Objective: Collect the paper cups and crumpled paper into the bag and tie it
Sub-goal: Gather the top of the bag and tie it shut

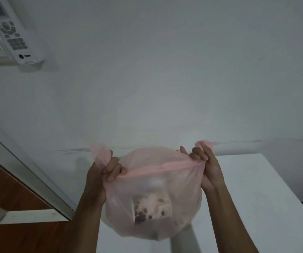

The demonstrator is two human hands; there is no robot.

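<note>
Here pink bag [152, 196] stretched between left hand [108, 170], right hand [206, 167], fingers [199, 155] pinching corners.

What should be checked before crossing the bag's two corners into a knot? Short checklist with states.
1. Left hand grips its corner of the pink bag: ok.
2. Right hand grips the other corner: ok.
3. Mouth pulled taut between hands: ok.
4. Contents sit low inside the bag: ok.
5. All cups and paper collected: cannot tell.
6. Knot started: not ok, corners still apart.
</note>
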